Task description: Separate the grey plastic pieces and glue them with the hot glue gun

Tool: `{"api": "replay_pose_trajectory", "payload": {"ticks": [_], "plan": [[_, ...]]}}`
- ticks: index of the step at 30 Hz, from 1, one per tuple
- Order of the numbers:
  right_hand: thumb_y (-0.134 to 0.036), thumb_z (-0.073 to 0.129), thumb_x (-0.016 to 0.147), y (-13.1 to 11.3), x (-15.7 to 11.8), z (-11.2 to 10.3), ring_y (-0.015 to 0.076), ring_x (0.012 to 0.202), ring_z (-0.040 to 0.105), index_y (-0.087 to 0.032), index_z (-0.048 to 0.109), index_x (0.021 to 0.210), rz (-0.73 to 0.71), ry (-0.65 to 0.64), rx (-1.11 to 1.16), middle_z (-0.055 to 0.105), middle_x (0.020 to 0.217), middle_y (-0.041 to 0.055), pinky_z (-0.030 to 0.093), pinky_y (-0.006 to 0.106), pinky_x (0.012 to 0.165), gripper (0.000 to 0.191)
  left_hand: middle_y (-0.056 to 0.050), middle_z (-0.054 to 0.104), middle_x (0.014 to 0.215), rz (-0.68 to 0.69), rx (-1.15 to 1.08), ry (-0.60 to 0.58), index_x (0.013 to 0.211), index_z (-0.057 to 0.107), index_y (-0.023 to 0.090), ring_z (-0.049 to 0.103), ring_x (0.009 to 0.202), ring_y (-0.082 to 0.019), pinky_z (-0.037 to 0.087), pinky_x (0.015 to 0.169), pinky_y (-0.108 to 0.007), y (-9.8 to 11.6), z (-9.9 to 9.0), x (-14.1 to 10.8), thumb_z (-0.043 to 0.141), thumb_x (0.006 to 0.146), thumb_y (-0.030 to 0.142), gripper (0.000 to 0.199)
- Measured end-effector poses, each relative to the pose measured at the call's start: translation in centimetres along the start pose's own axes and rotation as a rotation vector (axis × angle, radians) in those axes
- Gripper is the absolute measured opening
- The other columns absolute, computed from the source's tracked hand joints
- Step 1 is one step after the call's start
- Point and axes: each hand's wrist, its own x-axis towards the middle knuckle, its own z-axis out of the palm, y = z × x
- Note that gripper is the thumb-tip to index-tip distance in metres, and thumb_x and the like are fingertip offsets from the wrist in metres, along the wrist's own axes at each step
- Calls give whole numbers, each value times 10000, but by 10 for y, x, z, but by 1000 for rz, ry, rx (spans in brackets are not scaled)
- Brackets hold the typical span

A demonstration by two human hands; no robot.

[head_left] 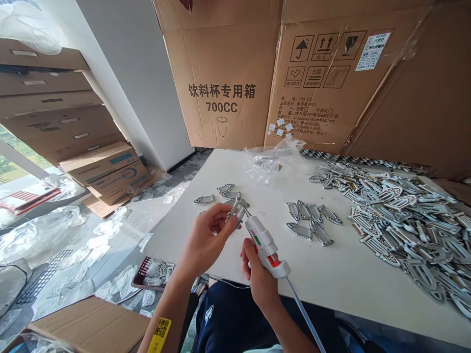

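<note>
Between its thumb and fingers my left hand (208,238) pinches a small grey metal piece (237,211), held above the white table (257,274). My right hand (259,274) is wrapped round a white electric tool (263,240) with a red part and a cord leading down to the lower right. The tool's thin tip touches or nearly touches the metal piece. Behind my left hand lie a few similar pieces (204,200). Another group of pieces (301,230) rests to the right of the tool.
A large pile of metal pieces (397,206) covers the table's right side. Clear plastic bags (263,164) lie at the back, before tall cardboard (224,63). On the floor at the left are a dark red basket (138,277), boxes (114,171) and scattered plastic.
</note>
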Motion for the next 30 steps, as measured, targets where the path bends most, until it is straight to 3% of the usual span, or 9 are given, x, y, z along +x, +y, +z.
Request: {"api": "replay_pose_trajectory", "payload": {"ticks": [7, 22, 30], "plan": [[-821, 690, 898, 2, -1, -2, 65, 470, 314, -162, 509, 776, 5, -17, -29, 382, 549, -45, 237, 196, 460, 695, -51, 749, 957, -18, -12, -15, 1083, 717, 207, 730, 901, -207, 609, 789, -314, 0, -1, -2, 701, 986, 457, 268], [-806, 708, 895, 1, -3, -5, 53, 491, 341, -148, 540, 831, 18, -28, -4, 543, 701, 5, 248, 192, 451, 681, -36, 705, 861, -13, -11, -28, 1064, 706, 208, 737, 915, -229, 629, 808, -341, 4, 0, -4, 703, 984, 454, 259], [-835, 679, 894, 6, -2, -3, 67, 500, 351, -157, 519, 792, -7, -7, -35, 495, 656, -4, 222, 195, 441, 705, -60, 755, 945, 2, -1, -12, 1050, 710, 204, 740, 892, -218, 623, 775, -323, 4, 1, -5, 703, 982, 451, 256]]}}
